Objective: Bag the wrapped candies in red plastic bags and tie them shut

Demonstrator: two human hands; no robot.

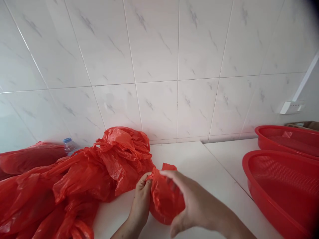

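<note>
A small red plastic bag sits upright at the front middle of the white table, bulging round with its contents hidden. My left hand pinches the gathered upper left edge of this bag between thumb and fingers. At the bag's right side is my right hand, slightly blurred, its thumb and fingers spread wide in a curve around it. Whether those fingertips touch the plastic I cannot tell. Just left of my left hand lies a big heap of red plastic bags, crumpled and bulging.
Two red plastic baskets with perforated walls stand on the right. Behind the heap is a clear bottle with a blue cap. The white table has a seam and meets a tiled wall. A socket is on the wall.
</note>
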